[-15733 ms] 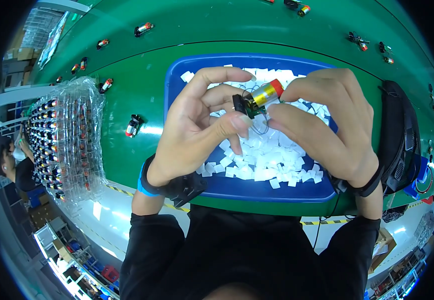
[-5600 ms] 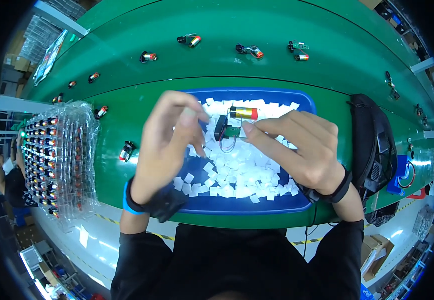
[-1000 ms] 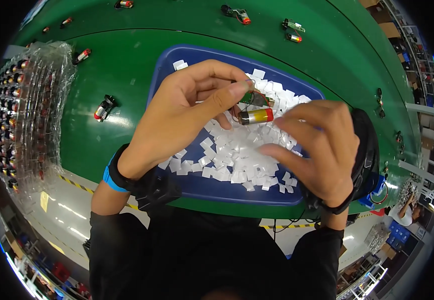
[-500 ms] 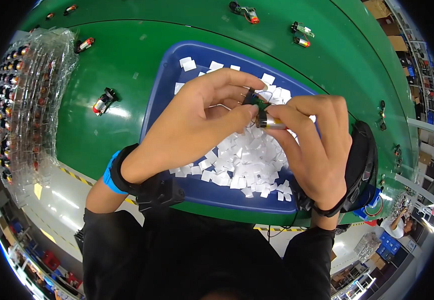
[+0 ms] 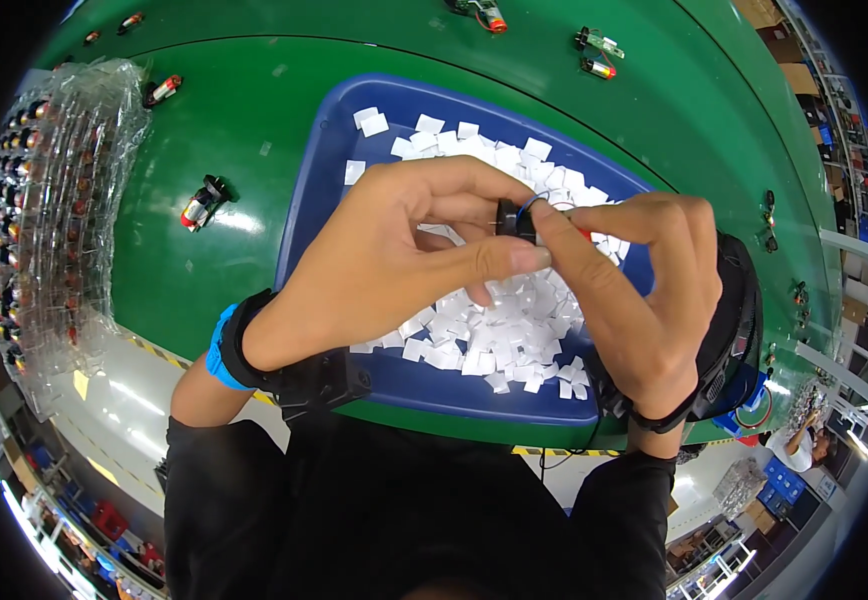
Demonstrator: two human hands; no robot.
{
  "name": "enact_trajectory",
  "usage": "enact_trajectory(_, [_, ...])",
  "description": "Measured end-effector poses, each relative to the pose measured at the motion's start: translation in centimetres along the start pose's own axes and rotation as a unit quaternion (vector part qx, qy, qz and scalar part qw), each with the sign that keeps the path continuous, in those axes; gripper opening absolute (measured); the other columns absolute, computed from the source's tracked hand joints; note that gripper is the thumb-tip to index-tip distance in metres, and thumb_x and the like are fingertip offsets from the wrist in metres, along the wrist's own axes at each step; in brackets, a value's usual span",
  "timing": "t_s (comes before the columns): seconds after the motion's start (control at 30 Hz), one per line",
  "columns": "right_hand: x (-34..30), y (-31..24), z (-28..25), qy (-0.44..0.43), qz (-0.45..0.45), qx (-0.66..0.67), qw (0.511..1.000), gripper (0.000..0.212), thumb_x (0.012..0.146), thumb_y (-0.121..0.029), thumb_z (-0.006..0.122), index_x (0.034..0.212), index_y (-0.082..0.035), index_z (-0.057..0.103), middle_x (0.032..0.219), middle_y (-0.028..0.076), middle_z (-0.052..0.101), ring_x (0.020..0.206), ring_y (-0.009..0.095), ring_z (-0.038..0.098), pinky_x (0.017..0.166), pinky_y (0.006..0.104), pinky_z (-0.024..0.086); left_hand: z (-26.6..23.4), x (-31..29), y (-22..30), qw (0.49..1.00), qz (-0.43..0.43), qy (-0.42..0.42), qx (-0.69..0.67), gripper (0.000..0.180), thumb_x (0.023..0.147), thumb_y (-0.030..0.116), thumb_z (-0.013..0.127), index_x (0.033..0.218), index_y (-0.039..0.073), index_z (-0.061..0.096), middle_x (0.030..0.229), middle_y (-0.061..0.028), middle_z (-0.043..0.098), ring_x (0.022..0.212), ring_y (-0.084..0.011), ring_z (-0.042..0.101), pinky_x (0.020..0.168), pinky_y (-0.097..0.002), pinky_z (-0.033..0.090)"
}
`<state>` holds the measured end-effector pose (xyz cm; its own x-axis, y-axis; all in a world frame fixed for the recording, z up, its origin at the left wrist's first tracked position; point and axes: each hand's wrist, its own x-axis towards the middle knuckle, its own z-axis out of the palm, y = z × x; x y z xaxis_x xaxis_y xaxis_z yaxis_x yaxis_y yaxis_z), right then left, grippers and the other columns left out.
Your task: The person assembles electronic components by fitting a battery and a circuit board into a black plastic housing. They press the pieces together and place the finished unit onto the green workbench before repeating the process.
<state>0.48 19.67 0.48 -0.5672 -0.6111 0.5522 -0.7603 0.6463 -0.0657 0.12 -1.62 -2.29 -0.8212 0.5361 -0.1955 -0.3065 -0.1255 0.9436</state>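
Note:
Above the blue tray [image 5: 304, 200], both hands hold one small electronic assembly [image 5: 516, 219], with a black round end and a thin blue wire showing. My left hand [image 5: 394, 250] grips its black end between thumb and fingers. Pinching its other side, my right hand [image 5: 644, 290] covers most of the body, so just a bit of red shows past the fingers. The battery and circuit board are mostly hidden now. Beneath the hands, the tray holds a heap of small white square slips [image 5: 504, 325], some lying singly near its far left corner.
Similar battery assemblies lie on the green table [image 5: 244, 130], one at left [image 5: 202, 204] and one beyond the tray [image 5: 599, 55]. Stacked clear plastic trays [image 5: 84, 200] full of assemblies stand far left. A black mesh-like object [image 5: 739, 310] sits by my right wrist. Another person [image 5: 797, 447] is far right.
The assembly has been turned between my fingers, so its battery and green board no longer show. My right hand has shifted slightly right and its fingers now cover more of the piece.

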Motion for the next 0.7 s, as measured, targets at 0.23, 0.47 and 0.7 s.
enact_trajectory(0.23, [0.6,-0.8,-2.2,0.017,0.095,0.051,0.994,0.035,0.063,-0.008,0.086,0.096,-0.003,0.072,0.086,0.005,0.064,0.077,0.021,0.057,0.064,0.0297,0.047,0.3,-0.2,0.1,1.0,0.028,0.009,-0.003,0.041,0.089,0.002,0.071,0.125,-0.008,0.054,0.11,-0.0169,0.067,0.088,-0.0182,0.068,0.067,-0.0284,0.06])
enact_trajectory(0.47, [-0.4,-0.9,-2.3,-0.017,0.244,0.309,0.919,0.027,0.075,-0.008,0.084,0.093,0.002,0.068,0.081,0.009,0.064,0.065,0.013,0.058,0.056,0.0232,0.044,1.2,-0.3,-0.5,0.979,0.191,0.039,-0.062,0.04,0.09,-0.004,0.068,0.126,-0.008,0.053,0.118,-0.0217,0.064,0.103,-0.022,0.066,0.07,-0.0295,0.06])
enact_trajectory(0.7, [-0.9,-1.2,-1.0,0.012,0.274,0.366,0.889,0.02,0.082,-0.005,0.078,0.094,0.006,0.068,0.079,0.009,0.064,0.062,0.01,0.059,0.053,0.0216,0.043,1.4,-0.5,-0.7,0.942,0.273,0.09,0.171,0.039,0.085,-0.002,0.073,0.122,-0.006,0.06,0.112,-0.0168,0.068,0.093,-0.0189,0.066,0.07,-0.0279,0.058])
